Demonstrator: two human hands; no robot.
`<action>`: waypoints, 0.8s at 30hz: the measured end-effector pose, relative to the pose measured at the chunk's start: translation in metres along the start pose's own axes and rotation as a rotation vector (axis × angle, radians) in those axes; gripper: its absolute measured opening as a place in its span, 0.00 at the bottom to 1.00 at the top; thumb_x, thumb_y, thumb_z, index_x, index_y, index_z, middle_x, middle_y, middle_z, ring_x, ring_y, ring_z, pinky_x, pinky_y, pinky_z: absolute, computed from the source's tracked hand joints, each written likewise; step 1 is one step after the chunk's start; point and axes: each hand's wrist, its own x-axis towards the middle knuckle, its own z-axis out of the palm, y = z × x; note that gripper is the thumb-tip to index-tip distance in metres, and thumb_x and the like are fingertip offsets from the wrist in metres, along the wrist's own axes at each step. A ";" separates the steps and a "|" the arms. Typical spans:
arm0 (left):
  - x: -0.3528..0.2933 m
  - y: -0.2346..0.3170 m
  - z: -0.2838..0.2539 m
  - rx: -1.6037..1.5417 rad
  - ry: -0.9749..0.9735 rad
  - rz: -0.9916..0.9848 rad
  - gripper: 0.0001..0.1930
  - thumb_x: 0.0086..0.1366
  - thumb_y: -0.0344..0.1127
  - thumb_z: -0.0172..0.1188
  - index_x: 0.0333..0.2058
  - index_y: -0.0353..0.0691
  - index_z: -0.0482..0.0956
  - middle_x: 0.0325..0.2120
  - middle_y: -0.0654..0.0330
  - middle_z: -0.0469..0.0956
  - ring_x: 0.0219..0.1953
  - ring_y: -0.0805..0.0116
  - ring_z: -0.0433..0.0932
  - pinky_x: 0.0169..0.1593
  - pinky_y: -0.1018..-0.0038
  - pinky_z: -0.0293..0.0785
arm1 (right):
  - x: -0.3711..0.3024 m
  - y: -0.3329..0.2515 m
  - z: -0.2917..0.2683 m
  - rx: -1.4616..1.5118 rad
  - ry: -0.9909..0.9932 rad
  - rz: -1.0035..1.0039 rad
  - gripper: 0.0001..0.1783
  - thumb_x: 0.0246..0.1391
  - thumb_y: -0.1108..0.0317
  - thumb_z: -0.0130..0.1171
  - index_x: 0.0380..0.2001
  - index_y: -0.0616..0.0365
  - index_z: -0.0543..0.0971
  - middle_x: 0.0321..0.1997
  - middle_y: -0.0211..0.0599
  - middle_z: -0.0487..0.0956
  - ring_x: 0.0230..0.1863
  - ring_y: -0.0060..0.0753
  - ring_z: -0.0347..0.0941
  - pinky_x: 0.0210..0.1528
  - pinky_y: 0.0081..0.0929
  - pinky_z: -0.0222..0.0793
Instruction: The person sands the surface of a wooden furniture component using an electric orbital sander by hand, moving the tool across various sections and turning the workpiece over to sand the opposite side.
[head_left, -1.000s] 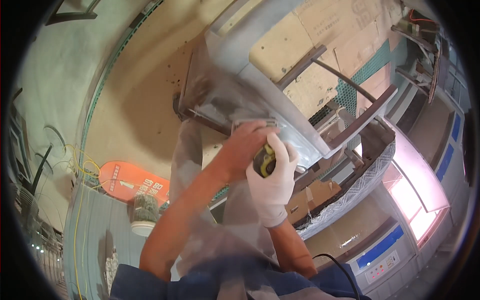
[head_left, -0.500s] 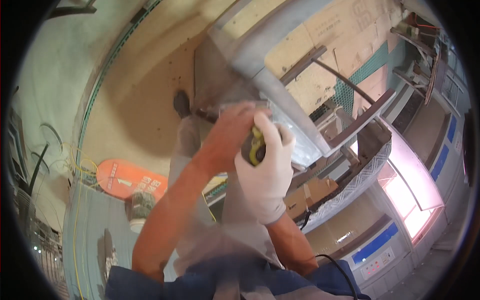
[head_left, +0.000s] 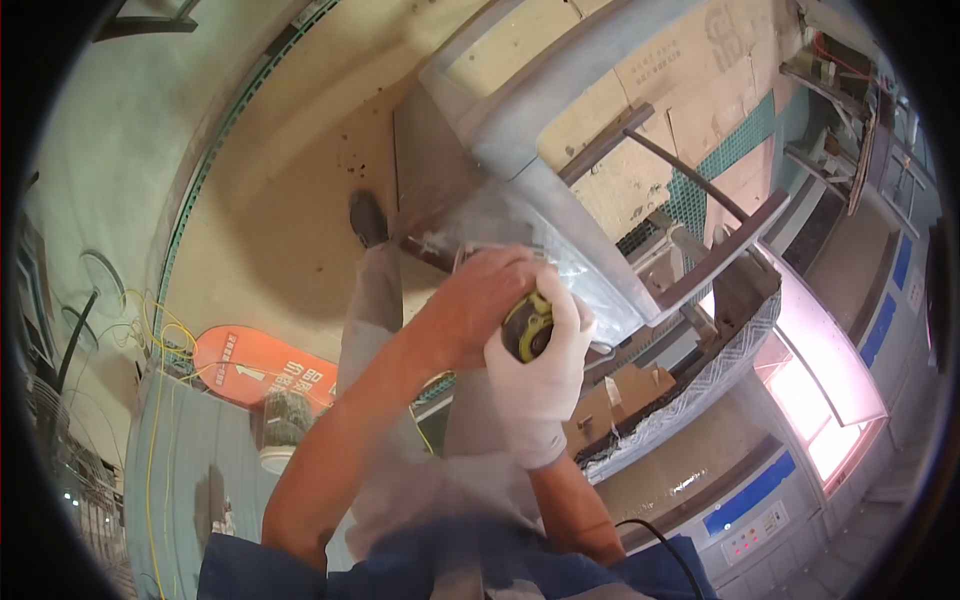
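A yellow-green and black power sander [head_left: 527, 327] is held between my two hands over a grey-coated furniture piece [head_left: 575, 220] with wide rails. My right hand [head_left: 540, 385], in a white glove, wraps around the sander's body. Bare and slightly blurred, my left hand [head_left: 480, 300] presses on its front, fingers closed over the top. The tool's underside is hidden by my hands. Pale dust whitens the surface just beyond them, and a haze hangs there. A dark brown panel [head_left: 440, 165] of the piece stands to the left.
Dark wooden arms [head_left: 725, 250] reach out at right, near a plastic-wrapped edge [head_left: 700, 380]. At left lie an orange board [head_left: 265, 365], a tub [head_left: 285, 430] and thin yellow cords [head_left: 152, 450]. My shoe [head_left: 368, 217] stands on the brown floor covering. Grey machine housings with blue strips [head_left: 750, 495] line the right.
Both hands and the sander have come nearer to me, slightly down in the view. The dusty patch beyond them shows more plainly. My grip stays the same.
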 end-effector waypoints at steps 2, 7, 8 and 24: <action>0.013 -0.002 -0.008 -0.011 0.058 0.084 0.29 0.59 0.38 0.72 0.59 0.43 0.74 0.55 0.49 0.79 0.61 0.44 0.76 0.64 0.56 0.72 | 0.007 0.008 0.008 0.060 0.037 -0.042 0.40 0.47 0.82 0.71 0.67 0.52 0.77 0.59 0.46 0.79 0.63 0.51 0.76 0.66 0.41 0.73; 0.014 -0.004 -0.014 0.109 0.025 0.037 0.38 0.58 0.42 0.76 0.67 0.42 0.74 0.65 0.54 0.77 0.66 0.44 0.73 0.71 0.51 0.67 | 0.013 0.005 -0.006 0.046 -0.100 0.001 0.42 0.49 0.71 0.75 0.69 0.37 0.75 0.65 0.49 0.73 0.63 0.57 0.77 0.57 0.47 0.80; 0.009 -0.002 -0.005 0.102 -0.010 -0.027 0.38 0.58 0.41 0.75 0.66 0.41 0.74 0.65 0.55 0.77 0.65 0.44 0.74 0.70 0.52 0.68 | 0.013 0.006 -0.006 0.048 -0.105 -0.014 0.42 0.49 0.71 0.75 0.69 0.37 0.75 0.65 0.49 0.73 0.62 0.57 0.77 0.57 0.47 0.80; 0.013 -0.006 0.065 0.107 0.050 -0.038 0.36 0.59 0.43 0.72 0.65 0.44 0.73 0.63 0.55 0.78 0.67 0.48 0.73 0.71 0.55 0.65 | 0.010 0.080 -0.020 0.097 -0.053 -0.121 0.43 0.44 0.73 0.76 0.66 0.37 0.79 0.63 0.48 0.75 0.57 0.56 0.81 0.51 0.46 0.82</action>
